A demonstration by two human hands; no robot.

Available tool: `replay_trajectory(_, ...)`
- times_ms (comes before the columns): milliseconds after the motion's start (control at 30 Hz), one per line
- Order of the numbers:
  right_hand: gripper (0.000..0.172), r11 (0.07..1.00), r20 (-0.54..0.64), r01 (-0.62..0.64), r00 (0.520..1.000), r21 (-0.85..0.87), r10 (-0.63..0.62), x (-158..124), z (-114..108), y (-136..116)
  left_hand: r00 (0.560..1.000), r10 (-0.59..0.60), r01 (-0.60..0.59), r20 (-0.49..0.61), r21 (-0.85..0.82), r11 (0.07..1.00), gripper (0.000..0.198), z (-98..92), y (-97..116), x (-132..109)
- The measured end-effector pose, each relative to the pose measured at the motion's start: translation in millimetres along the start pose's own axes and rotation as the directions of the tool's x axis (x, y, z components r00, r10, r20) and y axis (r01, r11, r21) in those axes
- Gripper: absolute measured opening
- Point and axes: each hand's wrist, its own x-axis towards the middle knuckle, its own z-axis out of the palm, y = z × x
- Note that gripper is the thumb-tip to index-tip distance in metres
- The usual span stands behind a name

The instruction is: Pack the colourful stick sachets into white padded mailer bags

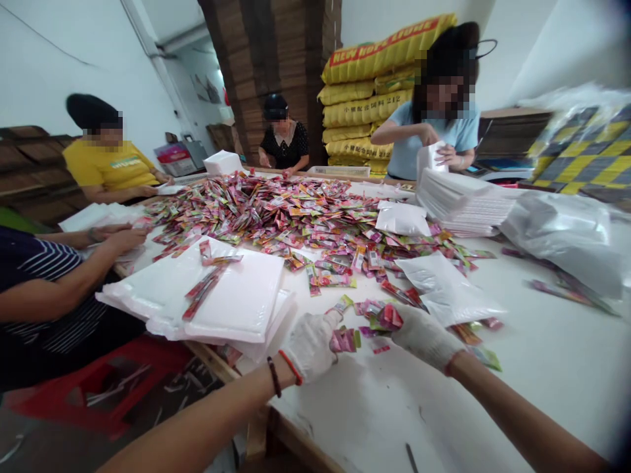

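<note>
Both my hands wear white gloves. My left hand (311, 345) is closed around a few small pink and green sachets (344, 339) at the table's near side. My right hand (422, 336) is closed on a small bunch of sachets (386, 316) just to the right, its back toward me. Loose sachets lie between and around the two hands on the white tabletop (537, 368). A flat white pouch (446, 287) lies just beyond my right hand.
A big heap of colourful sachets (276, 207) covers the table's middle. Stacks of white pouches (231, 299) lie at the left, another stack (463, 203) at the far right. Several other people sit or stand around the table. Yellow sacks (369, 85) are piled behind.
</note>
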Motion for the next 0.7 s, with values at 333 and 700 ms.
replay_trajectory(333,0.012,0.901,-0.265,-0.091,0.939,0.424,0.219,114,-29,-6,0.962,-0.059,0.032,-0.268,-0.105,0.994,0.037,-66.7,-67,123)
replay_trajectory(700,0.009,0.916,-0.042,-0.234,0.971,-0.325,0.234,89,-48,26,0.984,0.017,-0.013,-0.179,0.021,1.0,0.051,-29.5,-70,180)
